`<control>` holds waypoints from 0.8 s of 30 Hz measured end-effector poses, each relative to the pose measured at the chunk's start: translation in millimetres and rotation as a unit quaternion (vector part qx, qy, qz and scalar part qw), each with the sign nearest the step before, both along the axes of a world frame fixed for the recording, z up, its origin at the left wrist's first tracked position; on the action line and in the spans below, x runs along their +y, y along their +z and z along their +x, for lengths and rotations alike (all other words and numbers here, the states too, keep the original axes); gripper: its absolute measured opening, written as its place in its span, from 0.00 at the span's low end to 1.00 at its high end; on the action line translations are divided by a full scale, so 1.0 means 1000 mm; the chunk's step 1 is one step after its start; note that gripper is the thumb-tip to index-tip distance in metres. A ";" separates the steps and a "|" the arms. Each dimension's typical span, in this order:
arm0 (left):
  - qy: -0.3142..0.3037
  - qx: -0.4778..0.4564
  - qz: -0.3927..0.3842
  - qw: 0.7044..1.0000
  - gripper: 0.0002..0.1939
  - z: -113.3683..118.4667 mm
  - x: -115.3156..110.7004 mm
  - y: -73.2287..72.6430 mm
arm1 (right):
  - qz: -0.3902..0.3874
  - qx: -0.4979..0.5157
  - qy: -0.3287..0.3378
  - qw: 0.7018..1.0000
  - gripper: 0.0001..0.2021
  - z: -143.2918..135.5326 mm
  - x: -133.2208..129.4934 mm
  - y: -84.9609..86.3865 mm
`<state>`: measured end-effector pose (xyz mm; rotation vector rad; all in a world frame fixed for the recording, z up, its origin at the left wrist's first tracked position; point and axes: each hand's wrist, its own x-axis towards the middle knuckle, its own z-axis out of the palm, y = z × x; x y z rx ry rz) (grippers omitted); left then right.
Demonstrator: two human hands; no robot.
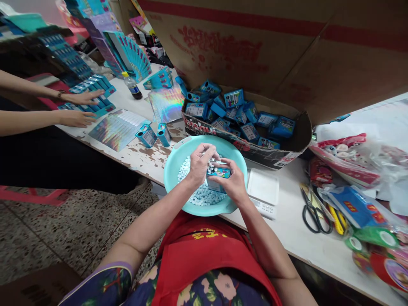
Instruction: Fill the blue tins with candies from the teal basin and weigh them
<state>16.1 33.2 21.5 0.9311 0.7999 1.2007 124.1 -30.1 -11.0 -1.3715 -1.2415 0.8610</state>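
Observation:
My right hand [235, 179] grips a small blue printed box [217, 183], tilted, with a round dark opening in its top. Over that opening my left hand [200, 162] is closed, its fingertips bunched together. What those fingers hold, if anything, is hidden. Whitish powder shows on the fingertips. Both hands are above a turquoise basin [171, 170] containing many pale blue candy pieces [204, 196]. To the left of the basin, two similar blue boxes [146, 136] stand upright on the table.
Behind the basin, a cardboard carton [287, 156] holds many blue boxes. A white scale [263, 187] sits to the right, then black-handled scissors [315, 216] and tape rolls [376, 236]. At left, another person's hands [78, 117] touch rows of boxes near a bottle [132, 86].

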 end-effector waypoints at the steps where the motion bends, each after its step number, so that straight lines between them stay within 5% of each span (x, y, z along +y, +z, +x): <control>1: -0.001 0.000 0.004 1.000 0.12 0.000 0.000 0.000 | 0.000 0.006 0.000 1.000 0.29 0.000 0.000 0.000; 7: -0.036 0.021 0.032 0.999 0.12 0.004 -0.004 0.000 | 0.000 -0.018 -0.031 0.999 0.30 0.002 0.001 0.002; 18: 0.005 0.026 0.036 0.999 0.11 -0.010 0.002 0.002 | 0.048 -0.057 -0.044 0.996 0.27 0.010 -0.001 -0.009; 24: -0.059 0.057 0.011 0.997 0.11 -0.008 -0.002 0.001 | 0.043 -0.053 -0.034 0.997 0.29 0.006 0.001 -0.010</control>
